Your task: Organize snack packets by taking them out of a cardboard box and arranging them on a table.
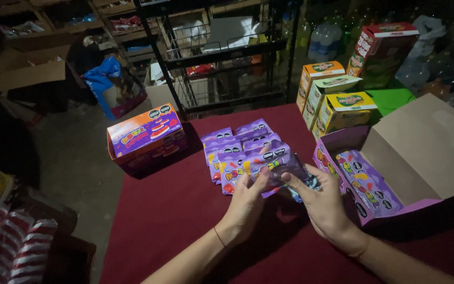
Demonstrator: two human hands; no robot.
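At the middle of the dark red cloth-covered table, the left hand and the right hand together hold one glossy purple candy packet, fingers closed on its lower edge from both sides; a second crinkled packet may lie under the right thumb, but the blur leaves that unclear. Just at 12 o'clock of the hands lies a spread of matching purple packets, laid overlapping in rough rows on the cloth; about seven or eight show, though the overlap hides an exact count. At 3 o'clock stands one open purple cardboard display box, its plain brown lid flap thrown back toward 2 o'clock; the inside shown looks bare, and its printed purple front carries coloured sweet shapes and small black octagon marks. At 10 o'clock sits one closed purple and orange carton with the same black marks on top. At 1 o'clock three yellow and orange boxes with green oval labels stand in a row, and behind them one taller red and green box. A black wire rack rises at 12 o'clock beyond the table edge
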